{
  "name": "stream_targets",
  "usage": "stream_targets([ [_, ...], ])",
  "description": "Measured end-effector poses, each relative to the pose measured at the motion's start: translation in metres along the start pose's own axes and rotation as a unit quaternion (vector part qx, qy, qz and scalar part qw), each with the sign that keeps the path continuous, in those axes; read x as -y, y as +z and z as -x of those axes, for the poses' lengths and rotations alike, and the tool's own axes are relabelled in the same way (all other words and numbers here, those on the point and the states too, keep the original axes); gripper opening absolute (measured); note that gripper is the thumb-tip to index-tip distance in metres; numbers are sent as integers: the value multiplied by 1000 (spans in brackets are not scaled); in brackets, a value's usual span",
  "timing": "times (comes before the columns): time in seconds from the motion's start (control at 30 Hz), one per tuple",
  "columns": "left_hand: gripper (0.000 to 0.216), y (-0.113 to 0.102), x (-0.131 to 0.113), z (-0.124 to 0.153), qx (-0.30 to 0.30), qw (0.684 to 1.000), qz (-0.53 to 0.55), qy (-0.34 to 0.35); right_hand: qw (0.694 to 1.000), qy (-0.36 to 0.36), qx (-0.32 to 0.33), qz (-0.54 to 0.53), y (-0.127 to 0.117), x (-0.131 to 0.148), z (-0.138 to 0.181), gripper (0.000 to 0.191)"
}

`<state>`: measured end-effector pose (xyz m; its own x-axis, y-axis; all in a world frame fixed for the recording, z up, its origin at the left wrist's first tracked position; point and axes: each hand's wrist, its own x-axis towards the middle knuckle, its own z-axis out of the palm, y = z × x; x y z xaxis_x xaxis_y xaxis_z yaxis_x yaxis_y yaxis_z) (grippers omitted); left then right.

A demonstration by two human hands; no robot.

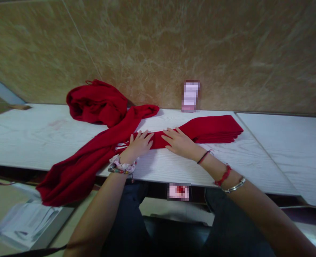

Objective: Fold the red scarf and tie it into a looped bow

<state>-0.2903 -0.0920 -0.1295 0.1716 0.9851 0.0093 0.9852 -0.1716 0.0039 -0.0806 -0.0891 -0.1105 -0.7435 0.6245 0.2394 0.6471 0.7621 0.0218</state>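
A folded red scarf (214,128) lies in a long strip on the white wood-grain table, its stacked layers showing at the right end. My left hand (138,145) rests flat on the strip's left end, fingers spread, near some red fringe. Farther right, my right hand (179,142) presses on the same strip with its fingers stretched out. A second length of red cloth (93,153) runs diagonally beside my left hand and hangs over the table's front edge. Behind it sits a bunched red heap (96,103); whether the two are one piece I cannot tell.
A brown marbled wall (158,53) stands behind the white table (289,153). A blurred-out phone-like object (190,96) leans against it. Below the front edge are another blurred-out object (178,191), my legs, and a white box of papers (32,221) at lower left.
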Motion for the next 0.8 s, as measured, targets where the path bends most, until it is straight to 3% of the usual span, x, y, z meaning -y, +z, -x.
stream_targets([
  [0.17, 47, -16, -5, -17, -51, 996, 22, 64, 988, 82, -127, 27, -47, -15, 19, 31],
  [0.27, 46, -21, -13, -40, -47, 989, 56, 130, 987, 106, -106, 53, -58, -17, 29, 26],
  [0.43, 44, -13, -27, -63, 5, 967, 86, 241, 997, 56, 9, 47, -28, 6, 24, 26],
  [0.53, 41, -9, -26, -66, 6, 953, 108, 282, 997, 42, 62, 14, -10, 15, 16, 25],
  [0.67, 38, -16, -12, -75, 0, 958, 110, 266, 995, 59, 74, -30, -7, 13, 12, 26],
  [0.8, 35, -31, 17, -86, 65, 974, 95, 197, 996, 38, 50, -57, -10, 17, 3, 27],
])
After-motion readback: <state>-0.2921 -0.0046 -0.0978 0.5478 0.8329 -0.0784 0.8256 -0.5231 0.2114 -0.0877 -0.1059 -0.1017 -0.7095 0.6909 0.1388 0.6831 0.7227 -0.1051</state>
